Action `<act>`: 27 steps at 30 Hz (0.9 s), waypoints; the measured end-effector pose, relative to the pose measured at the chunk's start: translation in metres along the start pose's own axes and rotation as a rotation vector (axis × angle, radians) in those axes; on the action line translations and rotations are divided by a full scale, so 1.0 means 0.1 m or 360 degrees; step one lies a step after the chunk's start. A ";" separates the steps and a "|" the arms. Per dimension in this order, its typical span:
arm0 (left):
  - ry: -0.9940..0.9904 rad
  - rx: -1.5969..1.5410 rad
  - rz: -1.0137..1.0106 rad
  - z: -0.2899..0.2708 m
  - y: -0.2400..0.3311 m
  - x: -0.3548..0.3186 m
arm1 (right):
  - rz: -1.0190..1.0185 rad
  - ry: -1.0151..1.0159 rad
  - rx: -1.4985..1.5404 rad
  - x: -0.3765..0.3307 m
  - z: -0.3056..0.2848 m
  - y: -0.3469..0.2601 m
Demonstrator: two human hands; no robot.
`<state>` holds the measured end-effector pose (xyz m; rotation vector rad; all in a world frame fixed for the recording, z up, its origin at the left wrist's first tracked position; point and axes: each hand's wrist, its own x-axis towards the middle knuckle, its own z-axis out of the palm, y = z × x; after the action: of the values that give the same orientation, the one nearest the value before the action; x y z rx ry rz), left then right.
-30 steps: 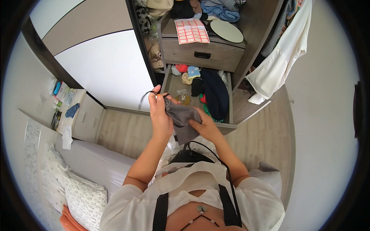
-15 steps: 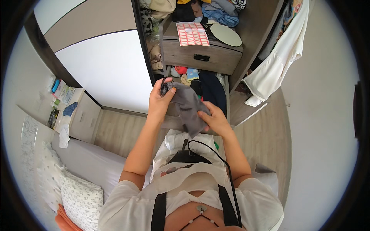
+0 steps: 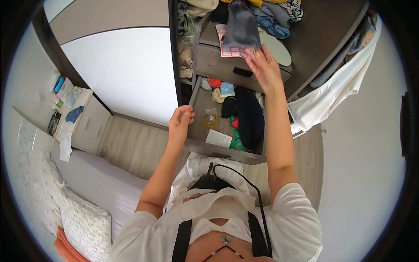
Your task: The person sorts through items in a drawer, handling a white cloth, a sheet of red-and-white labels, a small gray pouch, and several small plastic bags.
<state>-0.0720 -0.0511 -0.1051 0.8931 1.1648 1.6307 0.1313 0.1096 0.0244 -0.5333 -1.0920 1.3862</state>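
A dark grey cloth drawstring pouch point(image 3: 241, 27) lies on top of the drawer unit, partly over a sheet of red-bordered labels point(image 3: 231, 52). My right hand point(image 3: 267, 69) reaches to the pouch's lower right corner, fingers stretched out. Whether the fingertips still touch the cloth is hard to tell. My left hand point(image 3: 178, 124) is beside the left rim of the pulled-out drawer point(image 3: 201, 94), its fingers loosely curled with nothing visible in them. Inside the drawer are dark folded cloth point(image 3: 248, 122), small rolled coloured items, a yellow bead bracelet point(image 3: 210, 120) and a white paper card point(image 3: 218, 139).
A closed drawer point(image 3: 238, 67) sits above the open one. Behind the pouch is piled clothing point(image 3: 273, 26), with a pale oval plate point(image 3: 279, 48) at its right. A white garment point(image 3: 336, 100) hangs at right. The bed point(image 3: 96, 174) and a small cabinet point(image 3: 87, 126) stand at left.
The grey pouch went from between both hands up onto the drawer unit. My right hand moved forward with it; my left hand let go and came back lower, uncovering the open drawer's contents.
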 end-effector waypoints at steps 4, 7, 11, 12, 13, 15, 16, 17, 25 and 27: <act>0.0034 0.0128 0.0213 -0.13 -0.16 0.07 | 0.0146 -0.0058 -0.0260 -0.23 -0.10 0.22; 0.0111 0.0350 0.0268 -0.24 -0.19 0.07 | 0.0458 -0.0122 -0.0593 -0.62 -0.36 0.53; -0.0113 0.1109 0.0737 -0.26 -0.11 -0.09 | 0.0686 -0.0493 -0.0984 -1.12 -0.79 0.92; -0.0218 0.1356 0.0933 -0.27 -0.10 -0.12 | 0.0679 -0.0708 -0.1136 -1.23 -0.86 1.00; -0.0349 0.1646 0.1060 -0.26 -0.08 -0.18 | 0.0688 -0.0862 -0.1384 -1.32 -0.92 1.08; -0.0486 0.1794 0.0952 -0.24 -0.11 -0.34 | 0.0625 -0.1216 -0.2016 -1.36 -0.83 1.05; -0.0554 0.1866 0.0896 -0.24 -0.13 -0.41 | 0.0535 -0.1349 -0.2258 -1.38 -0.80 1.09; -0.0541 0.1823 0.0867 -0.24 -0.14 -0.44 | 0.0559 -0.1346 -0.2305 -1.36 -0.78 1.14; -0.0423 0.1572 0.0907 -0.32 -0.33 -0.51 | 0.0903 -0.1161 -0.2349 -1.28 -0.71 1.65; -0.0418 0.1545 0.0858 -0.28 -0.27 -0.51 | 0.0927 -0.1223 -0.2383 -1.31 -0.72 1.66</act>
<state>-0.0741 -0.1044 -0.1411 2.1113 1.6254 1.2095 0.1297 0.0363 -0.1867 -1.5216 -2.7593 0.9929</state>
